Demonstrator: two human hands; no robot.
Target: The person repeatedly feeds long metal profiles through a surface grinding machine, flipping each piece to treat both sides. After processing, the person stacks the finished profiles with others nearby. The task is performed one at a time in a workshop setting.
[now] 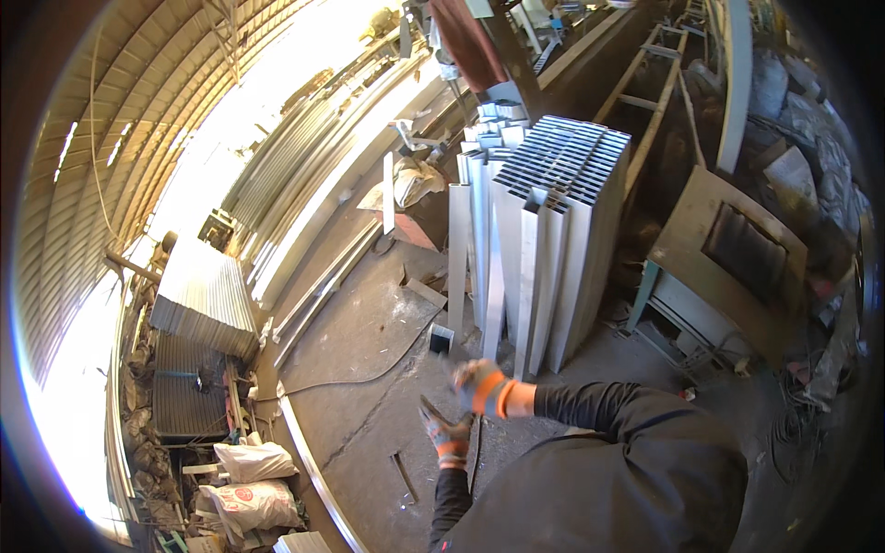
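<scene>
Looking down from the head cam: both gloved hands are working low in centre frame, over a dusty concrete floor [369,341].

Right hand [481,385], in a grey glove w/ orange cuff, is sitting at the foot of the stack of metal profiles [553,230]. Fingers are curling in, looks like it's closing on a short dark piece, but the glove is blurring here so can't tell for sure what it's gripping or how tight. The black sleeve is running back to the right into the person's jacket [636,479].

Left hand [447,435], same kind of glove, is hanging just below and left of the right one, very near it. Fingers are bending, partly closed; a thin dark strip seems to be poking out up-left of it, prob. held, though that's a guess at this res.

The profiles are standing upright on end, packed tight as a block, open hollow ends facing up, pale grey, w/ a few loose ones leaning at the left side of the block. A small dark square tube offcut [442,337] is sitting on the floor just left of the stack's base, just above the right hand.

A cable [369,376] is snaking across the floor to the left of the hands. Further left, corrugated sheets [205,297] are lying stacked, and white sacks [249,479] are slumping at lower left. A brown panel w/ a rectangular cut-out [728,253] is leaning at right.
</scene>
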